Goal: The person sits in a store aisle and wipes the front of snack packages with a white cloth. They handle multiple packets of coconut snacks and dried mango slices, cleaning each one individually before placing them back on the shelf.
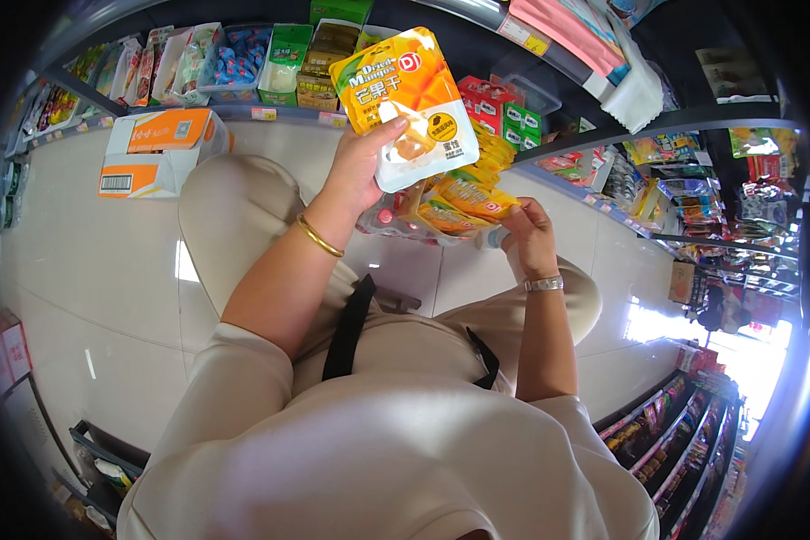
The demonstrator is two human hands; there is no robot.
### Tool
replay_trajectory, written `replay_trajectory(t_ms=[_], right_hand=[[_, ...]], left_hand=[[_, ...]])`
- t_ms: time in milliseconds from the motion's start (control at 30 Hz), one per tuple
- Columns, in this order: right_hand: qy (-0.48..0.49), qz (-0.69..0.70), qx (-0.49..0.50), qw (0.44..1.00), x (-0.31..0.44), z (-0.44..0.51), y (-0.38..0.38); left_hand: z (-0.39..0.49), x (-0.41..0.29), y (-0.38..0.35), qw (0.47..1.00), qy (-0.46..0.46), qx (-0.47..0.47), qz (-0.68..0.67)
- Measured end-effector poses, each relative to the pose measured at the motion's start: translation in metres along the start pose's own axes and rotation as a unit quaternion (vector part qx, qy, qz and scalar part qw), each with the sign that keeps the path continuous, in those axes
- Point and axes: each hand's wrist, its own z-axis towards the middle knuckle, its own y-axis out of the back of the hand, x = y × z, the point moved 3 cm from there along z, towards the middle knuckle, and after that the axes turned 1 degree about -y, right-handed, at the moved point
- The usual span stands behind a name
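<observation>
My left hand, with a gold bangle at the wrist, holds up a yellow, orange and white pouch of dried mangos, its thumb across the front. My right hand, a watch on its wrist, pinches the corner of a similar dried mango pouch. That pouch lies with several alike in an open carton, partly hidden behind the raised pouch. Beneath the carton are shrink-wrapped bottles with pinkish-red caps. More yellow pouches stand behind, at the shelf's edge.
A low shelf with boxed and bagged snacks runs across the front. An orange and white cardboard box sits on the tiled floor at left. An upper shelf edge juts out at right. Racks of goods stand at lower right.
</observation>
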Motion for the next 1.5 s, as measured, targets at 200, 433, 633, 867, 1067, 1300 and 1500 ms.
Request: replay_trajectory(t_ms=[200, 433, 633, 867, 1067, 1300, 1500], right_hand=[[0.098, 0.133, -0.108, 0.98, 0.026, -0.009, 0.001], [0.276, 0.122, -0.242, 0.922, 0.086, -0.027, 0.011], [0.204, 0.19, -0.142, 0.95, 0.121, -0.026, -0.017], [0.152, 0.066, -0.112, 0.98, 0.115, 0.02, -0.053], [0.173, -0.081, -0.13, 0.973, 0.112, 0.047, -0.064], [0.197, -0.11, -0.143, 0.964, 0.104, 0.057, -0.074], [0.214, -0.091, -0.155, 0.96, 0.104, 0.059, -0.076]], left_hand=[[0.002, 0.004, 0.0, 1.0, -0.004, 0.018, -0.007], [0.002, 0.015, 0.008, 0.999, 0.028, -0.03, -0.036], [-0.007, 0.035, -0.002, 0.996, 0.082, 0.02, 0.003], [-0.014, 0.052, 0.0, 0.977, 0.211, 0.015, -0.005], [-0.021, 0.053, -0.003, 0.972, 0.224, 0.061, 0.028], [-0.018, 0.052, -0.008, 0.971, 0.229, 0.069, 0.027], [-0.016, 0.054, -0.011, 0.975, 0.207, 0.071, 0.041]])
